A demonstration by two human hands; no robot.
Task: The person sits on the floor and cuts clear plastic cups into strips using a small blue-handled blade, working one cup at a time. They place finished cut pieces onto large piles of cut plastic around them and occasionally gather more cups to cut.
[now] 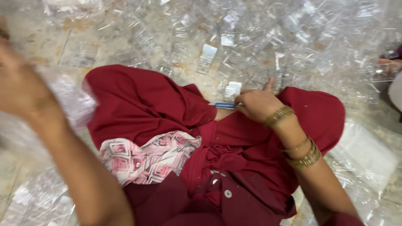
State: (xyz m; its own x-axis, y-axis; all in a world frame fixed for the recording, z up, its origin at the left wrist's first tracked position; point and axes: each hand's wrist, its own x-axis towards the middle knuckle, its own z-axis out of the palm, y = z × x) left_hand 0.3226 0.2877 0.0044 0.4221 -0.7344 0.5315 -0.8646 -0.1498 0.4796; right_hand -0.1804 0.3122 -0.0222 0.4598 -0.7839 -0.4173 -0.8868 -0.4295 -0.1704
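My right hand (257, 104) rests on my lap, fingers closed around a thin blue pen-like stick (225, 105) and touching a small clear plastic packet (231, 89). Gold bangles ring that wrist. My left hand (19, 81) is raised at the far left, blurred, close to the camera; whether it holds anything cannot be made out. A heap of clear plastic packets (268, 37) covers the floor ahead of my knees. I sit cross-legged in dark red clothing (146, 100).
A pink and white patterned cloth (146, 157) lies over my left thigh. More clear packets (37, 196) lie at the lower left and a flat stack of them (366, 152) at the right. Another person's limb (391, 62) shows at the right edge.
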